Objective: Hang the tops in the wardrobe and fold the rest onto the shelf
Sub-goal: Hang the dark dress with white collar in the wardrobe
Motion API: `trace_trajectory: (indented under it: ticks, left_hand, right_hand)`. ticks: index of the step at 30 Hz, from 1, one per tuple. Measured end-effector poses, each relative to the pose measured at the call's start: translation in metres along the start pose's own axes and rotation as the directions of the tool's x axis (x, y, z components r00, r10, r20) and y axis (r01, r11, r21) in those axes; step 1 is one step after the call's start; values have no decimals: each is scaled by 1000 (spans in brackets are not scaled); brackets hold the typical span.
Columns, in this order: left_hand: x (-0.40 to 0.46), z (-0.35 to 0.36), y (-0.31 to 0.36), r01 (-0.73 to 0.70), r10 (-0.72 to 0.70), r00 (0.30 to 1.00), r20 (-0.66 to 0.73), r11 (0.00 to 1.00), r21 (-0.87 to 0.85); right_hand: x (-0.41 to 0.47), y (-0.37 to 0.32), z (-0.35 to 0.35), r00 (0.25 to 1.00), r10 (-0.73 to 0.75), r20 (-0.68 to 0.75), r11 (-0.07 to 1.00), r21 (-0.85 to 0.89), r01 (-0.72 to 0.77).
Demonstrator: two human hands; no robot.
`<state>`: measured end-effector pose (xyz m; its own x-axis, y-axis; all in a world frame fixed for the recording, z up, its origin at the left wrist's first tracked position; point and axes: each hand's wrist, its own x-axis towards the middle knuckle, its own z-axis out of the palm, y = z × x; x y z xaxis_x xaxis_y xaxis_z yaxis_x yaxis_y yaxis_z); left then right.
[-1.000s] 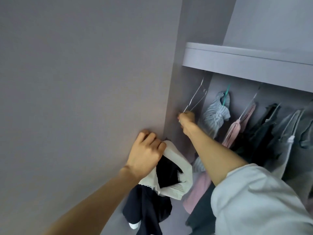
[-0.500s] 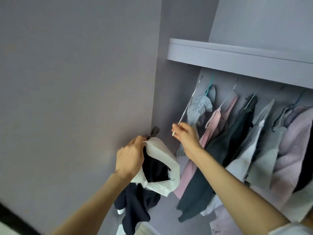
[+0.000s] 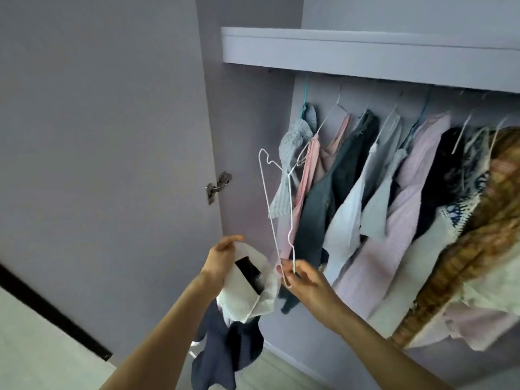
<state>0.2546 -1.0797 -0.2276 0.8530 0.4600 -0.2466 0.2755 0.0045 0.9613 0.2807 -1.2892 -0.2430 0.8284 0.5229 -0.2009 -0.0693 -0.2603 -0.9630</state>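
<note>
Right now your wardrobe (image 3: pixel 253 136) stands open, its door (image 3: pixel 98 136) swung out at nine o'clock and the shelf (image 3: pixel 365 49) running across twelve to two. Below the shelf a row of hung tops (image 3: pixel 365 192) fills two to four o'clock, beside a grey striped one (image 3: pixel 292 153) nearest the wardrobe's side wall. At six o'clock your left hand (image 3: pixel 222 263) grips the white collar of a navy top (image 3: pixel 230 342), which hangs down from it. Just right of it, your right hand (image 3: pixel 306 280) pinches the lower corner of a white wire hanger (image 3: pixel 277 209), hook end up.
</note>
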Motion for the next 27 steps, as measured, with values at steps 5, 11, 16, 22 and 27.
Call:
trace_trajectory:
  ticks: [5,11,16,22,27]
  left_hand:
    - [-13,35,12,147,-137,975,177,988,-44]
    - [-17,60,22,33,-15,974,227,996,-77]
    - [-25,62,36,-138,136,952,274,990,-13]
    - [-30,41,58,-376,335,856,394,926,28]
    - [-31,17,77,-503,377,761,528,856,115]
  right_hand:
    - [-31,20,-13,995,11,102,955,294,-41]
    - [-48,26,-22,989,102,104,980,161,-118]
    - [-47,20,-22,996,93,-2,993,66,-93]
    - [-14,-33,-43,995,34,-90,874,486,14]
    - [14,-76,-48,979,1,-203,776,617,127]
